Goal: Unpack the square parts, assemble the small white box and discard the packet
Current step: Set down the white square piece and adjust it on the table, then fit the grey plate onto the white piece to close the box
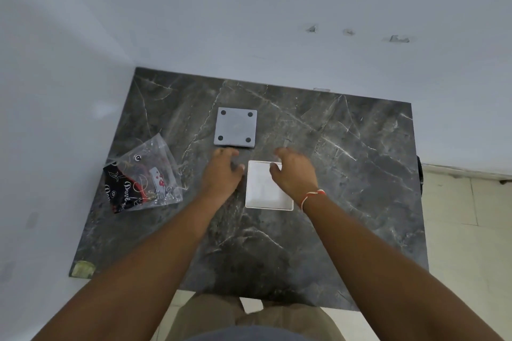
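Beside the white tray [266,191], you are hovering both grips spread and empty: left hand [221,171], right hand [293,171]. Assembly seems next: fetch the grey square lid [235,127] beyond the tray; packet [144,177] lies left.

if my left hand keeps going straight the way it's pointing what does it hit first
Most likely the grey square plate with four dark dots, lying just beyond the left hand. Hand height above the table is unclear.

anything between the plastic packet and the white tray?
Head view: the left hand and its forearm lie between the packet and the white tray; otherwise bare marble table.
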